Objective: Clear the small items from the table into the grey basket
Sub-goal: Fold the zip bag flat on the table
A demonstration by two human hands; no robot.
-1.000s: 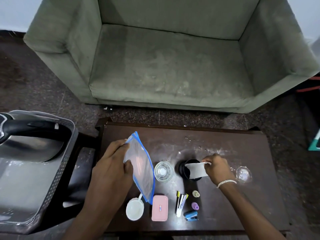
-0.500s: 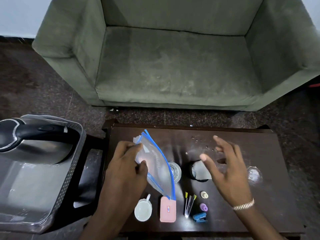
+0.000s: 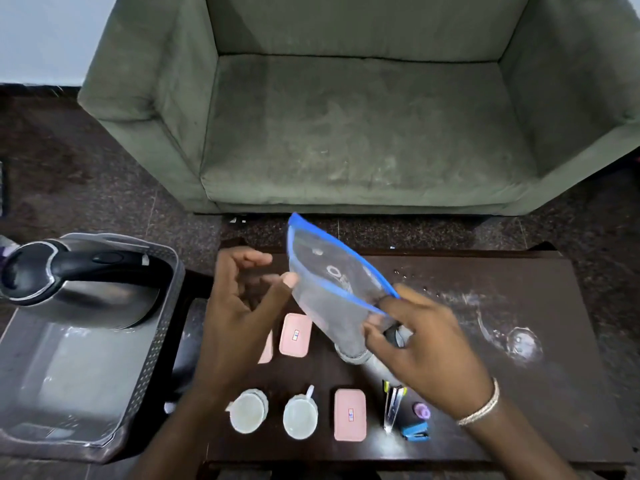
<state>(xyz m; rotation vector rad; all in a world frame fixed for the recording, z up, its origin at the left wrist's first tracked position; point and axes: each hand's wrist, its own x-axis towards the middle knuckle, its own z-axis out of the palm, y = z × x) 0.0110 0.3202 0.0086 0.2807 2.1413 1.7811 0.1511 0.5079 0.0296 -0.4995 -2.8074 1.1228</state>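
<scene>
A clear zip bag with a blue edge is held up over the dark table. My right hand pinches its lower right corner. My left hand is beside the bag's left edge, fingers spread, thumb tip just touching it. The grey basket stands left of the table with a steel kettle in it. Along the table's near edge lie two white cups, a pink case, pens, a purple piece and a blue stapler. Another pink case lies further in.
A green sofa fills the space behind the table. A clear glass piece sits at the table's right, amid white smears. A glass shows partly under the bag. Dark speckled floor surrounds everything.
My right hand left the dark cup and took the bag's lower corner. My left hand let go of the bag and opened. The bag rose and swung rightward.
</scene>
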